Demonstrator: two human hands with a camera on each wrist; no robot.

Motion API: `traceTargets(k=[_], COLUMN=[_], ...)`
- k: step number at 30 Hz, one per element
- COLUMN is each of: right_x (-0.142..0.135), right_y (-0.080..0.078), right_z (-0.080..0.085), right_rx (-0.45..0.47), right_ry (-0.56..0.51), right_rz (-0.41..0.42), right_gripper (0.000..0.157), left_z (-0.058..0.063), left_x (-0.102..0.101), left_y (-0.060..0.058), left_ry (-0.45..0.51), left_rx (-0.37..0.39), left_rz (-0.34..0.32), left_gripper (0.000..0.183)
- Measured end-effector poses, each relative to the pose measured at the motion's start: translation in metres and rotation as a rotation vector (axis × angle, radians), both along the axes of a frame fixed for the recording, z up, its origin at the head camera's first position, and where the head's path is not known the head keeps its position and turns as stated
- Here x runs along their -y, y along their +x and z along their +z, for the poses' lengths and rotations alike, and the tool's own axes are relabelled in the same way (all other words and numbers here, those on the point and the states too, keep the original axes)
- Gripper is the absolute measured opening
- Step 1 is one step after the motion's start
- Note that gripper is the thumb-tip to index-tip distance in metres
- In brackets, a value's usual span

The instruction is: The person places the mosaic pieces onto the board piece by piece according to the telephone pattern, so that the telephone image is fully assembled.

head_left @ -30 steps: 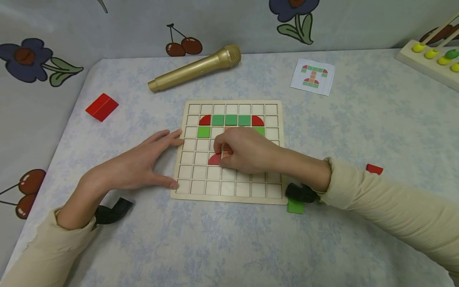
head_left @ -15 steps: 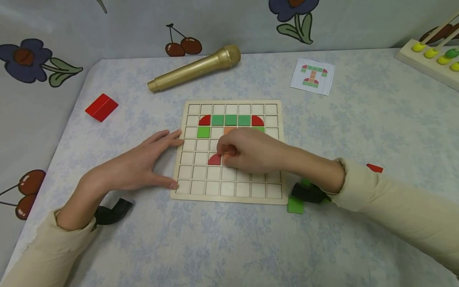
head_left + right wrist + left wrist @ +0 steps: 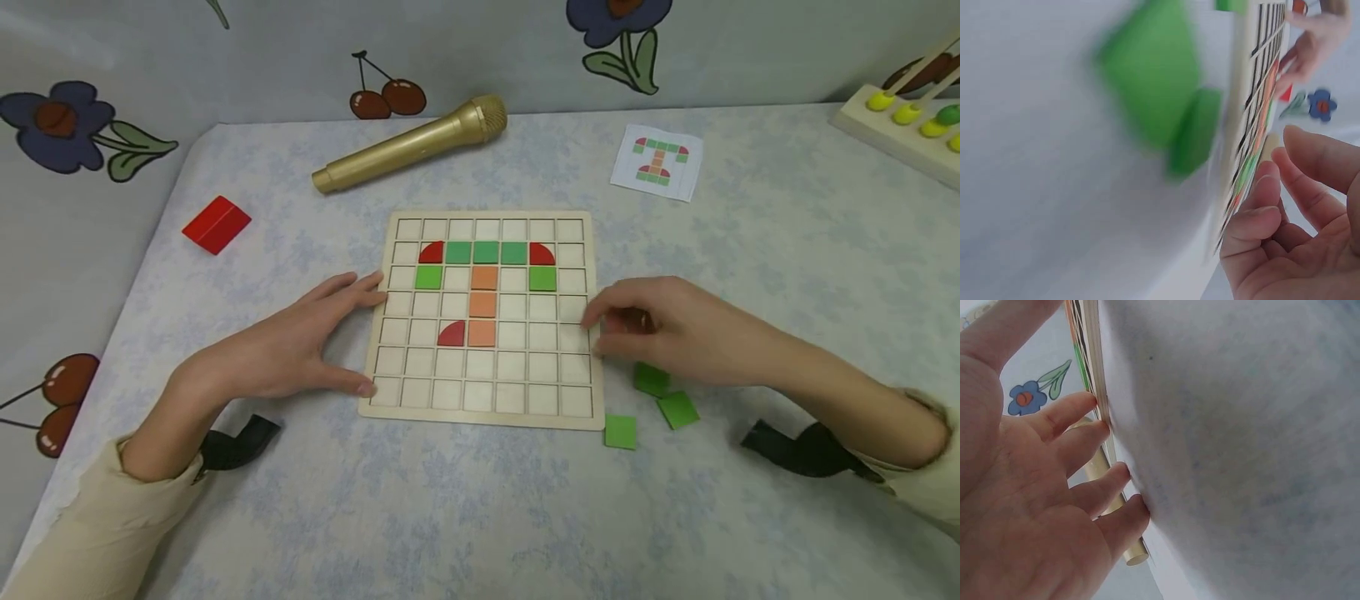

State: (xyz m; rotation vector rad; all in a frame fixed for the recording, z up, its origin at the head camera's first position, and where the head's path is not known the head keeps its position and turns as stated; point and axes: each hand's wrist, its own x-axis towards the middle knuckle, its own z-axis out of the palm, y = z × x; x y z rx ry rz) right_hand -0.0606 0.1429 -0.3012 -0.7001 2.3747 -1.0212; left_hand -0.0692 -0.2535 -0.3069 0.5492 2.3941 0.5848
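A wooden grid board [image 3: 480, 418] lies flat, with red quarter-round tiles, green square tiles and a column of orange square tiles [image 3: 483, 305] in its cells. The lowest red quarter-round tile [image 3: 452, 335] sits left of the bottom orange one. My left hand [image 3: 281, 350] is spread, its thumb and fingertips touching the board's left edge. Over the board's right edge hovers my right hand [image 3: 675, 329], fingers loosely bent; in the right wrist view nothing shows between thumb and fingers. Loose green square tiles [image 3: 678, 410] lie just below it, the farthest partly covered by the hand.
Behind the board lies a gold microphone [image 3: 412, 146]. A pattern card [image 3: 657, 164] with a coloured tile figure is at the back right. A folded-looking red piece [image 3: 217, 225] lies at left, and a wooden bead counter [image 3: 892, 133] stands in the far right corner.
My right hand has let go of the tile area by the lower red quarter-round and moved right to the board's edge, uncovering the orange column. My left hand stays put.
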Motion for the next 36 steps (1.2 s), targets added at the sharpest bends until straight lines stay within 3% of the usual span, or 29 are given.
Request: traceTargets(k=[4, 8, 12, 16, 24, 29, 33, 36], right_x=[-0.042, -0.076, -0.102, -0.12, -0.143, -0.145, -0.14, -0.135], right_y=[0.008, 0.014, 0.022, 0.029, 0.037, 0.04, 0.041, 0.04], right_z=[-0.008, -0.014, -0.019, -0.022, -0.032, -0.036, -0.034, -0.033], right_rx=[-0.043, -0.109, -0.161, -0.189, -0.106, -0.139, -0.145, -0.173], right_ry=[0.008, 0.104, 0.214, 0.246, 0.315, 0.285, 0.335, 0.362], right_rz=[-0.067, -0.138, -0.188, -0.249, -0.336, -0.349, -0.361, -0.323], right_gripper=[0.021, 0.025, 0.027, 0.03, 0.025, 0.027, 0.03, 0.028], left_z=[0.0, 0.0, -0.002, -0.003, -0.003, -0.002, -0.001, -0.001], left_x=[-0.001, -0.001, -0.001, -0.001, 0.0, 0.0, 0.0, 0.001], left_y=[0.0, 0.0, -0.001, -0.001, 0.0, 0.0, 0.0, 0.0], left_ry=[-0.006, -0.009, -0.01, -0.009, -0.001, 0.007, 0.007, 0.007], left_rx=[0.002, -0.003, -0.011, -0.015, -0.014, -0.017, -0.012, -0.003], left_rz=[0.004, 0.004, 0.011, 0.018, 0.021, 0.015, 0.019, 0.012], left_gripper=[0.098, 0.098, 0.099, 0.098, 0.097, 0.098, 0.098, 0.098])
